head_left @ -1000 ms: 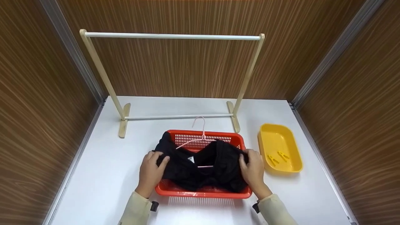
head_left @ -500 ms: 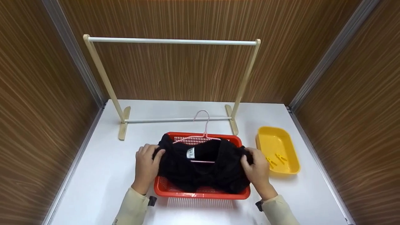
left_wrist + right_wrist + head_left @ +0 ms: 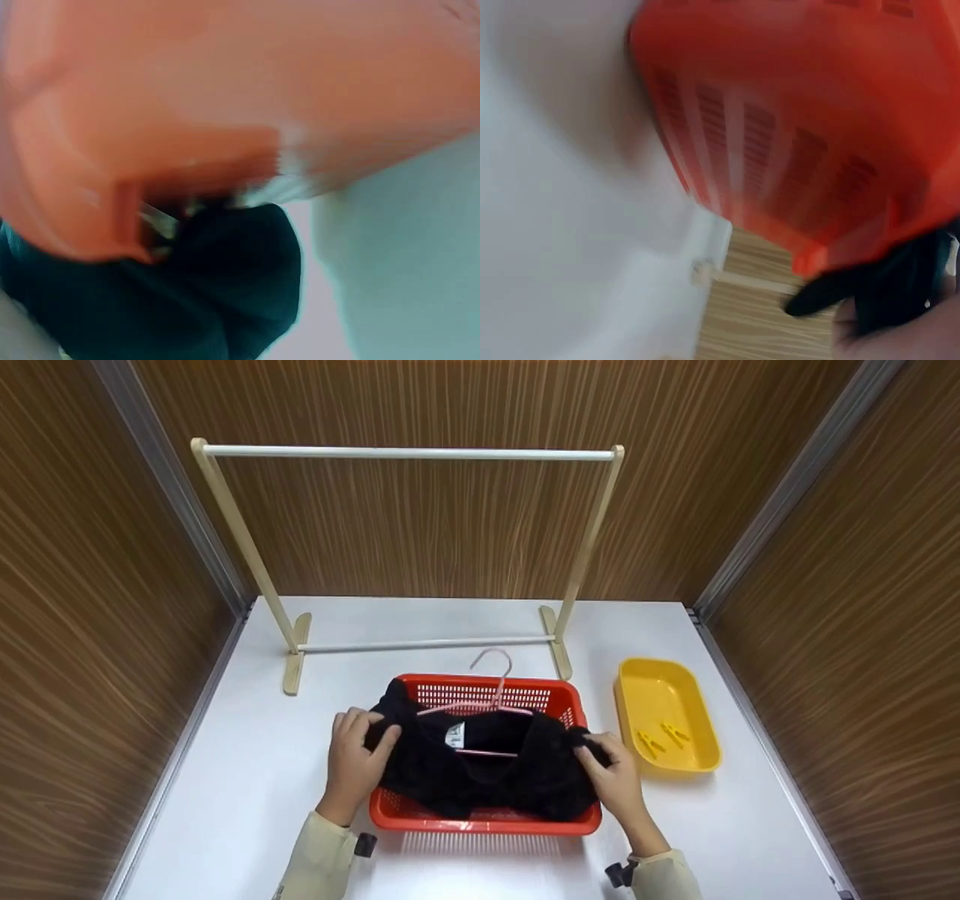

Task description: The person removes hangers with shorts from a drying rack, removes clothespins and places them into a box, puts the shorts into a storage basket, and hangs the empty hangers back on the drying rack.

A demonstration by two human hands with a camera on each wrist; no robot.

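A black garment (image 3: 487,780) with a white label (image 3: 455,735) at its neck lies bunched over a red slotted basket (image 3: 484,826). A pink hanger (image 3: 499,697) runs inside the garment, its hook standing out above the neck opening. My left hand (image 3: 354,757) pinches the garment's left shoulder, thumb in front. On the opposite side my right hand (image 3: 615,772) pinches the right shoulder between thumb and fingers. The left wrist view shows the basket (image 3: 150,112) close up with black cloth (image 3: 225,292) below it. In the right wrist view, black cloth (image 3: 900,292) meets my fingers at the lower right.
Behind the basket stands a clothes rack with a white top bar (image 3: 409,453) and wooden legs. A yellow tray (image 3: 660,697) at the right holds two yellow clothespins (image 3: 675,733). Wood-patterned panels (image 3: 420,525) enclose the white table (image 3: 225,780) at the back and sides.
The hanger's hook rose, then tipped lower and shifted slightly right. The garment's neck was spread so the label shows more. Both hands keep holding the shoulders.
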